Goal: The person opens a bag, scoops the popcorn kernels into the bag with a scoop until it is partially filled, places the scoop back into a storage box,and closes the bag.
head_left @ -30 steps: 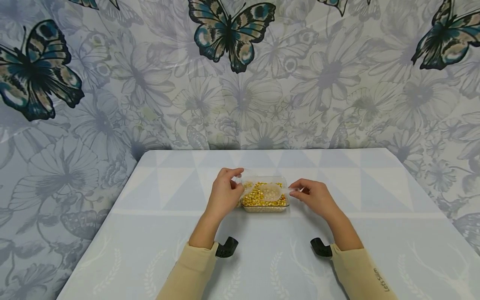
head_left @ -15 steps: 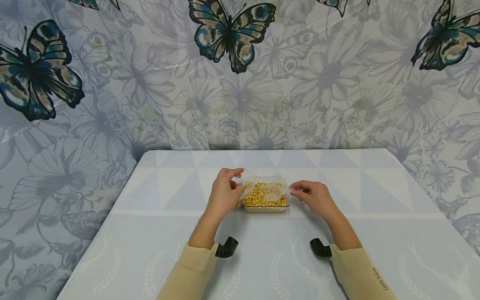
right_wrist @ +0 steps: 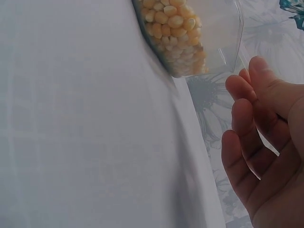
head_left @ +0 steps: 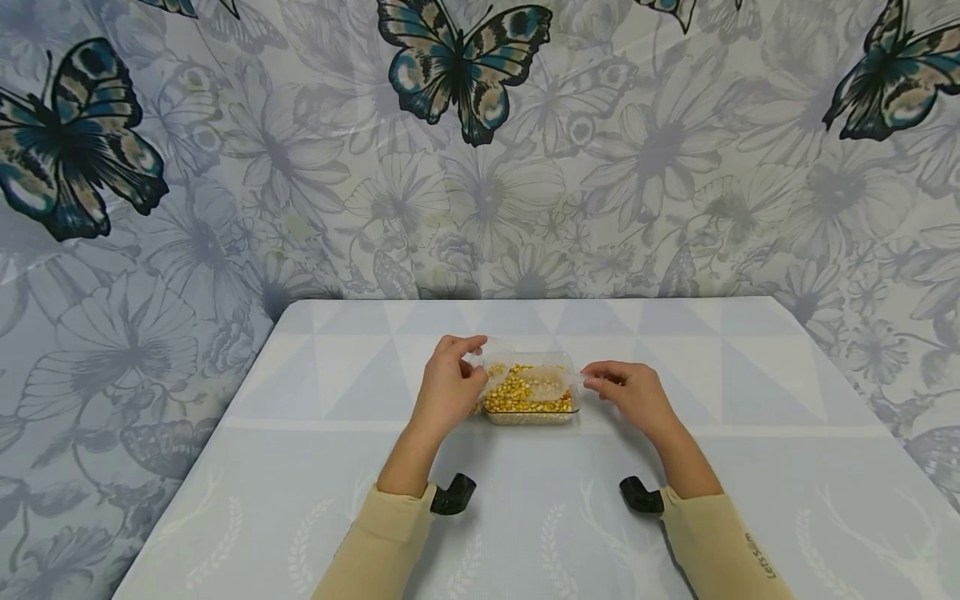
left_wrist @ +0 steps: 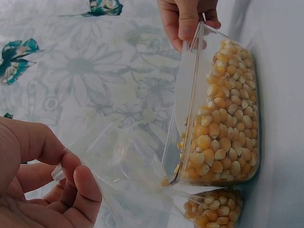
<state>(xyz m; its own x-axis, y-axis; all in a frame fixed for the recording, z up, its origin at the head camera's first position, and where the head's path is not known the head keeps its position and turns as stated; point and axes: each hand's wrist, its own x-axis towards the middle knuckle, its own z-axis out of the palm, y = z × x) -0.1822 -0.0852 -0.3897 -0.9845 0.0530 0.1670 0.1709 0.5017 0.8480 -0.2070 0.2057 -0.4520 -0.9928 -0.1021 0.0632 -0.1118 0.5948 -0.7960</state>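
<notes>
A clear rectangular container (head_left: 528, 417) of yellow corn kernels (left_wrist: 230, 123) stands on the table. My left hand (head_left: 452, 379) pinches the top of a clear plastic bag (left_wrist: 118, 161). The bag's lower part holds more kernels (left_wrist: 216, 209) and stands against the container's left side. At the right rim, my right hand (head_left: 626, 392) pinches the thin end of a translucent whitish scoop (head_left: 551, 383) between thumb and forefinger. Its broad oval part lies over the kernels inside the container. The right hand's other fingers (right_wrist: 242, 118) are loosely bent. Whether the scoop carries kernels is hard to tell.
A pale patterned cloth covers the table (head_left: 525, 517). Behind it hangs a backdrop (head_left: 480, 208) with flowers and butterflies. Black wrist-camera mounts (head_left: 453, 495) stick out from both sleeves, above the tabletop.
My right hand has shifted slightly right, and the scoop has moved with it toward the container's right side. My left hand and the bag stay almost still.
</notes>
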